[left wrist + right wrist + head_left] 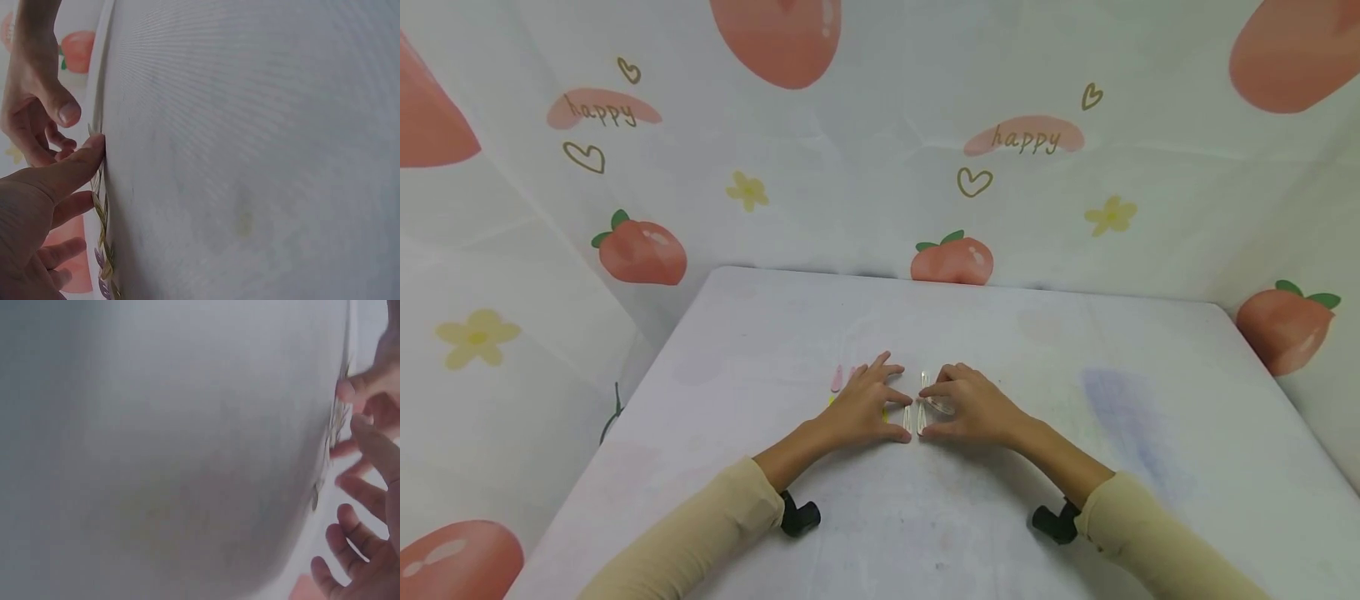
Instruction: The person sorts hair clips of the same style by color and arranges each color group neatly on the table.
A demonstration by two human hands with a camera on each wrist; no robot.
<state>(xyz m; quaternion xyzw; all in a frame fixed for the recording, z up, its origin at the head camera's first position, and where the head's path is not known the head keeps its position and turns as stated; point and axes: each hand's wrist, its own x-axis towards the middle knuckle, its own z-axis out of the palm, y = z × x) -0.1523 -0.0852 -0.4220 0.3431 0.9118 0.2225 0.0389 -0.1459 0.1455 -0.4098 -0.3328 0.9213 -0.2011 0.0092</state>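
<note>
In the head view, pale silvery hair clips [907, 419] lie upright in a short row at mid-table. My left hand [863, 406] holds one between thumb and index finger, a fingertip at each end, while its other fingers spread away. Facing it, my right hand [976, 406] hovers around another pale clip [922, 419], thumb and fingers apart and relaxed. A clear, shiny piece [940, 406] shows partly under the right palm. Beyond the left hand lies a pink clip [837, 379], and yellow bits peek out, mostly hidden. From the left wrist, the clips [102, 219] appear edge-on.
The white table [880, 517] has a bluish stain [1120, 417] at right. A white curtain [865, 150] with peach prints hangs behind it. Black wrist cameras [801, 517] sit under both sleeves, and a dark cord [615, 412] shows past the left edge.
</note>
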